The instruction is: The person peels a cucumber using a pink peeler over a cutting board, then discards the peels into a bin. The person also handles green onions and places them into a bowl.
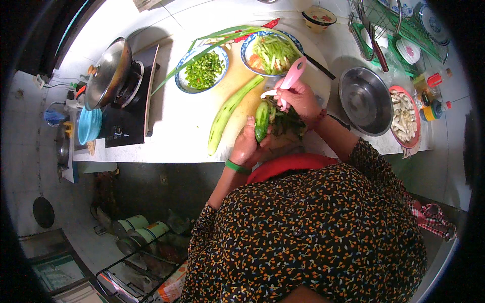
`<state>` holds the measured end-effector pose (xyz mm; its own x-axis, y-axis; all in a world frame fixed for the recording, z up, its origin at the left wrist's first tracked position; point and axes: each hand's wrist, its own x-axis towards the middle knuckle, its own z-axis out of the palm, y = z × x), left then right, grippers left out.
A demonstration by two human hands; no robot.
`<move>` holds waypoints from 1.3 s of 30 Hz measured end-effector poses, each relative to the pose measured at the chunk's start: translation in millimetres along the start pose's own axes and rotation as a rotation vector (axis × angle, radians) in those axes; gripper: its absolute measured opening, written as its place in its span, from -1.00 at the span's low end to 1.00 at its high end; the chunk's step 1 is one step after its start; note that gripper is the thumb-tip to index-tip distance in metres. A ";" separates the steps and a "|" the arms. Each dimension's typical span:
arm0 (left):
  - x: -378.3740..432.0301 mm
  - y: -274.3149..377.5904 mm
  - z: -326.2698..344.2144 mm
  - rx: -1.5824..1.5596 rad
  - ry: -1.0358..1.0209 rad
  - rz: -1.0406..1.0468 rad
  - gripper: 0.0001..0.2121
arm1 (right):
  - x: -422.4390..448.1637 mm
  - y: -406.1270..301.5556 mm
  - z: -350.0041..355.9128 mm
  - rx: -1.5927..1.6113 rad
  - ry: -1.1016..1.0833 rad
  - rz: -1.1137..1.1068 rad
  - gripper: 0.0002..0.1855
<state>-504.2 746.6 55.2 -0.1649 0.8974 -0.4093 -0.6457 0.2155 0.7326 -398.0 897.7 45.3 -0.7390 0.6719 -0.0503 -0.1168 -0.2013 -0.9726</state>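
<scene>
My left hand [244,146] grips a green cucumber [261,123], which points away from me over the counter edge. In my right hand [303,102] is a pink-handled peeler [293,74], its head beside the cucumber's far end. Dark green peelings [290,123] lie in a heap under and beside my right hand. To the left, a long, pale-green peeled vegetable [231,117] rests on the round cutting board [237,104]. Beyond it stand a bowl of chopped green pieces [204,70] and a bowl of sliced green vegetable [271,53] with some orange bits.
Green onions [227,36] and red chillies [271,24] lie behind the bowls. A knife [320,68], a steel basin [365,100] and a red dish of pale strips [403,115] are rightward. Left stands a lidded wok [110,72] on a stove. A red tub [291,164] sits against me.
</scene>
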 end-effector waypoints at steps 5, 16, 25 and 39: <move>6.6 -0.9 -8.8 0.043 0.097 0.039 -0.52 | 1.3 -9.6 -0.3 -0.052 0.071 -0.006 -0.88; 9.0 -1.0 -7.0 0.038 0.027 0.029 -0.52 | -20.4 -10.6 28.5 0.107 -0.094 -0.027 -0.88; 2.0 7.5 4.2 -0.032 0.022 0.098 -0.48 | 0.4 -8.5 -7.0 -0.076 0.150 0.022 -0.86; -5.5 8.4 11.4 0.062 0.019 0.041 -0.48 | -3.3 -14.3 3.8 0.007 0.125 0.007 -0.87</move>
<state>-500.2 747.9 69.8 -0.2048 0.8987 -0.3877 -0.5906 0.2024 0.7812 -396.4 895.6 60.2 -0.6515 0.7539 -0.0853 -0.1167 -0.2107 -0.9706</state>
